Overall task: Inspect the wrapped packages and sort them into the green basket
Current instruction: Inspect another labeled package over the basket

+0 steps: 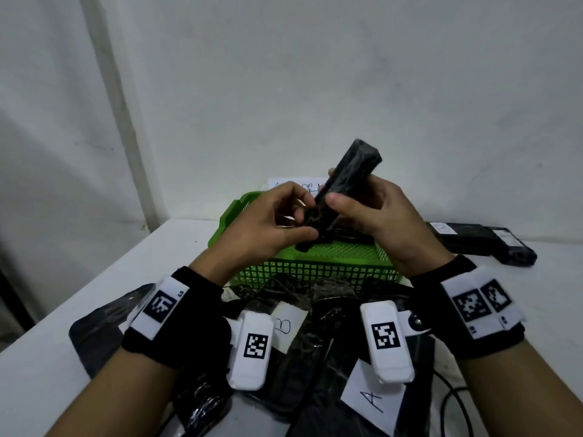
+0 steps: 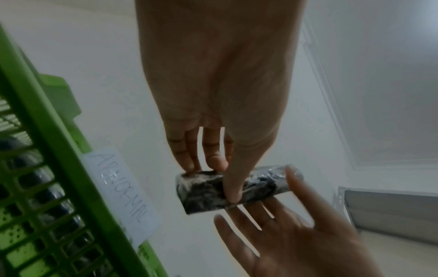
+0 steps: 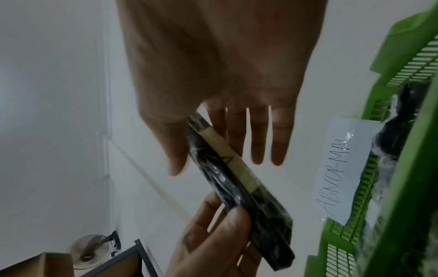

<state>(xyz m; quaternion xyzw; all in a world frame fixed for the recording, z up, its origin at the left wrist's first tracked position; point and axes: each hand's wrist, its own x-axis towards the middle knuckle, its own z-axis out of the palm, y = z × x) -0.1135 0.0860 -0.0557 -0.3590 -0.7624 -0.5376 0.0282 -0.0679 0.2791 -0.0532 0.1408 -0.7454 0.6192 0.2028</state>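
Both hands (image 1: 268, 222) grip black, plastic-wrapped, seemingly labelled package (image 1: 347, 178).

One green basket (image 1: 303, 272), one held wrapped package (image 1: 348, 181), two hands, three visible letter labels

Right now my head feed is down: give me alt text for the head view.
Both hands hold one black wrapped package tilted upright over the green basket: the left hand pinches its lower end, the right hand grips its middle. More wrapped packages with paper labels A and B lie nearer on the white table.
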